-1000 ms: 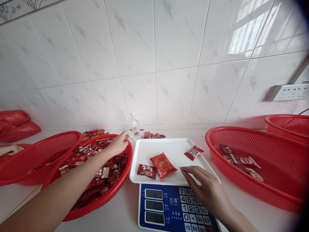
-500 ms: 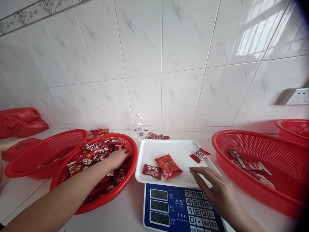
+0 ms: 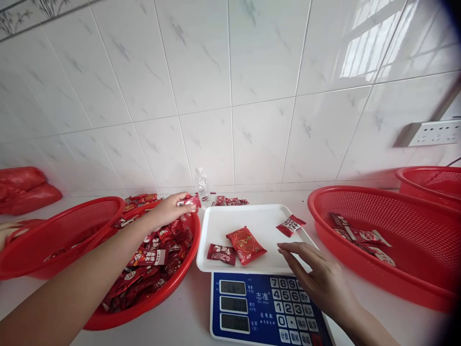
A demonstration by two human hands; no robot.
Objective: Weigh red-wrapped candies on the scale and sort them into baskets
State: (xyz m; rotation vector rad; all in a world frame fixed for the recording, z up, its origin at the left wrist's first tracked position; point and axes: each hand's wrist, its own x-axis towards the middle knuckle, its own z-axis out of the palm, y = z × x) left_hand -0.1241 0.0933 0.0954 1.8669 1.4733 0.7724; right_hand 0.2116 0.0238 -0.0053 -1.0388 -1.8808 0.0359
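Note:
My left hand [image 3: 172, 209] is closed on a small red candy packet [image 3: 190, 202], held just above the far rim of a red plastic basket [image 3: 197, 240] full of similar packets. On the white tray [image 3: 219, 218] of a digital scale lie a larger red-and-gold packet [image 3: 246, 246], a dark red packet [image 3: 221, 254] touching its left side, and a red-and-white packet [image 3: 290, 225] near the right edge. Nothing is in my right hand [image 3: 317, 271], which hovers over the tray's front right corner with fingers loosely extended and the thumb slightly apart.
The scale's blue keypad panel [image 3: 262, 307] faces me. Another red basket [image 3: 324, 269] with several packets stands at right, one more [image 3: 108, 206] at left. A clear bottle [image 3: 202, 185] and loose packets [image 3: 230, 201] lie behind. Another person's hand [image 3: 9, 233] shows at far left.
My left hand has risen out of the packets in the basket and now holds a red candy packet. My right hand keeps nearly the same place by the tray. The view has shifted slightly.

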